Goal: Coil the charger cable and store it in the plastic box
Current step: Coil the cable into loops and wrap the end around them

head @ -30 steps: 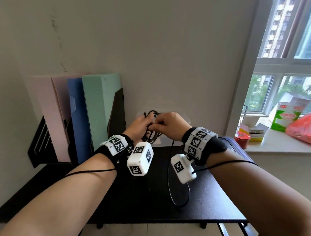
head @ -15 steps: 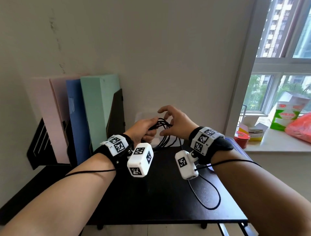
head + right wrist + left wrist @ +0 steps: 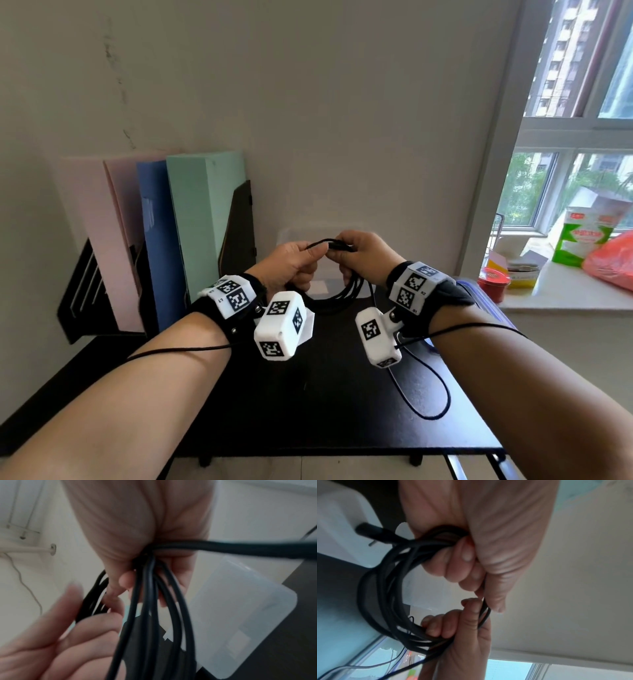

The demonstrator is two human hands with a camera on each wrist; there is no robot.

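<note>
Daylight from the window (image 3: pixel 579 113) on the right, head view sharp, bent edges, both wrist views soft, smeared

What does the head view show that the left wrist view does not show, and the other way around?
Only the head view shows the folders standing against the wall, the black table, and the windowsill items.

Only the left wrist view shows the cable's black plug end sticking out, and the left hand's fingers curled round the strands.

Both show the left hand, the right hand and the coiled charger cable held between them.
</note>
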